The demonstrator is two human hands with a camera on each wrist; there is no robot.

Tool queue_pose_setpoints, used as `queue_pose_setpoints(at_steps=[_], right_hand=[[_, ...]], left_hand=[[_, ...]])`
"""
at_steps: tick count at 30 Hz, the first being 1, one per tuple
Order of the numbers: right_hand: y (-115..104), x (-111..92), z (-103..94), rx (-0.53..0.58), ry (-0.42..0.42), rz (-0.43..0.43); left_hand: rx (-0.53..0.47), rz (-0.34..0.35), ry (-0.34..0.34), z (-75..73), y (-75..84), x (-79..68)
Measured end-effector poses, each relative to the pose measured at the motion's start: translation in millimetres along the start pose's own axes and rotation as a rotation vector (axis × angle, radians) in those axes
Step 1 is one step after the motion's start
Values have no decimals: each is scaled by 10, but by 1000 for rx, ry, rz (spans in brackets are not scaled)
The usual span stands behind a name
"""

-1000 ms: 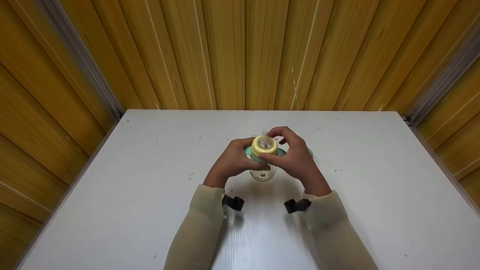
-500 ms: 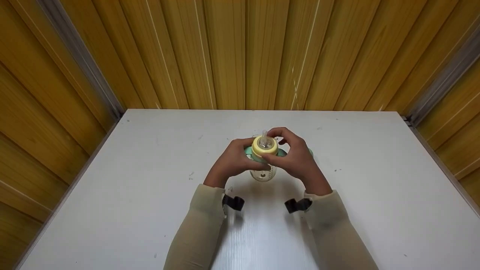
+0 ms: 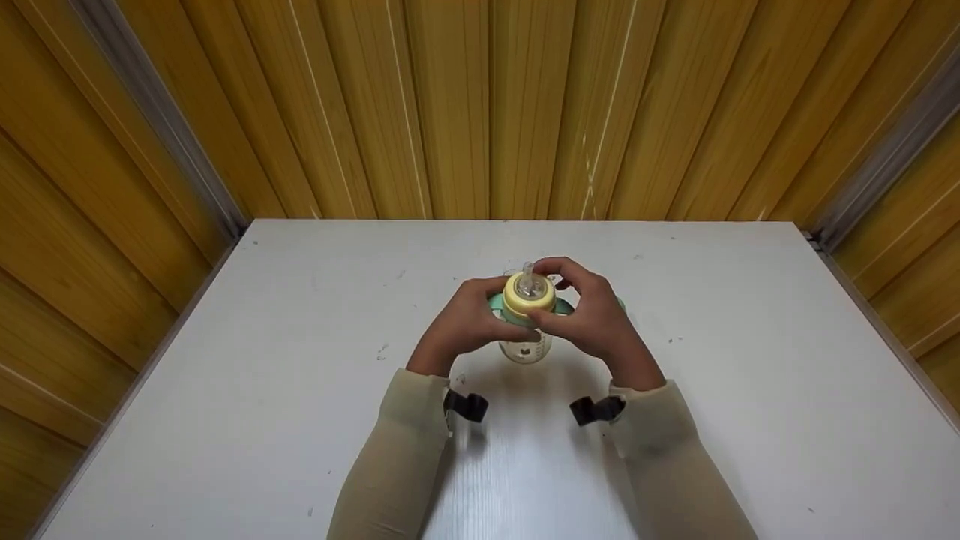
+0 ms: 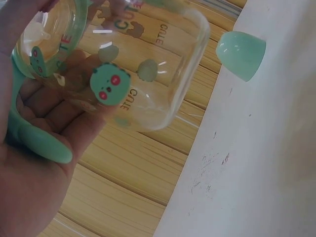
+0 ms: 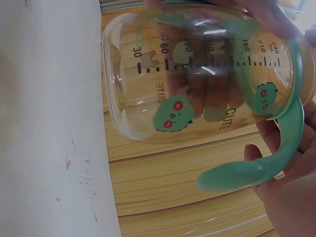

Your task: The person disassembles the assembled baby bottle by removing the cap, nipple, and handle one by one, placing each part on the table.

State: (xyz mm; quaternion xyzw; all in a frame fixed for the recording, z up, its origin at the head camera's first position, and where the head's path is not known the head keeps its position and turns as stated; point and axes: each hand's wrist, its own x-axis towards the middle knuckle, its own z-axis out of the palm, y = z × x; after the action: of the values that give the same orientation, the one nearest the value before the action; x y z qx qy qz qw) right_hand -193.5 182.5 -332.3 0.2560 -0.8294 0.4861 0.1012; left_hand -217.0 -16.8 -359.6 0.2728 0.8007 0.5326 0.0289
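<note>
My read: I'm turning the yellow collar [image 3: 516, 304] on the bottle [image 3: 525, 350]; tightening or loosening, can't tell. Best done with my left hand [image 3: 475, 319] as the fixed clamp and my right hand [image 3: 591, 313] doing all the twist, collar square to the neck so the thread doesn't cross, fingers off the soft teat [image 3: 528, 279].

Left: wrapped round the upper bottle, fingers curled behind the clear wall, a green handle [image 4: 45, 144] against the palm. Right: pinching the collar, thumb on the near side, index arched round to the far side; its tip is hidden, so full contact there isn't confirmed. Both opened only as far as what they grip.

Bottle is between my hands, roughly upright, teat up. Looks held off the worktop [image 3: 262, 390], but I wouldn't swear to the gap. Second handle [image 5: 237, 175] sticks out on the right-hand side.

Farther out: green cap [image 4: 241, 55] on the worktop, apart from the bottle. Wood-look wall [image 3: 450, 112] behind.
</note>
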Motion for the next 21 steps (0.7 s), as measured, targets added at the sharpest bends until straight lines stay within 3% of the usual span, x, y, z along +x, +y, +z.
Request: queue_pose_setpoints(at_steps=[21], right_hand=[[-34, -8, -14, 3, -21, -18]], left_hand=[[21, -33, 1, -14, 27, 2]])
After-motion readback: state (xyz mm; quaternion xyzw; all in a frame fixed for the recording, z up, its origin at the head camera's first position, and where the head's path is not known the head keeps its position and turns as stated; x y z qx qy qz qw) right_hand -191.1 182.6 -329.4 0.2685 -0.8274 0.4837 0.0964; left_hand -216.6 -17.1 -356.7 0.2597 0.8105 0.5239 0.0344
